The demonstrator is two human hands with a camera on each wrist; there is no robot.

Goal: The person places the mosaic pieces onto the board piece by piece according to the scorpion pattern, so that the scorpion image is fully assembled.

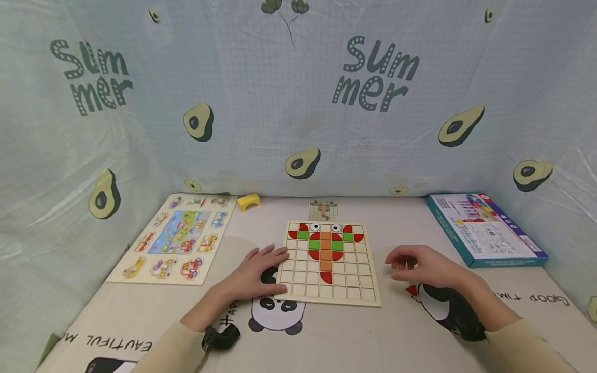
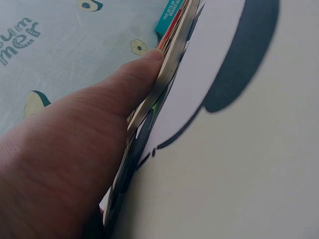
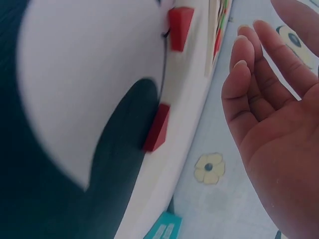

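Note:
A wooden grid board carries red, green and orange pieces and two eye pieces, laid out as a figure. My left hand rests at its left edge with the fingers spread. In the left wrist view, the thumb touches the board's edge. To the right of the board, my right hand hovers over the table, its fingers loosely bent and holding nothing. A red piece lies below that hand. The right wrist view shows two red pieces on the tablecloth near the empty palm.
A pattern card lies just behind the board. On the left are a picture puzzle board and a yellow arched block. A teal-edged box sits at the back right. A printed curtain closes off the back.

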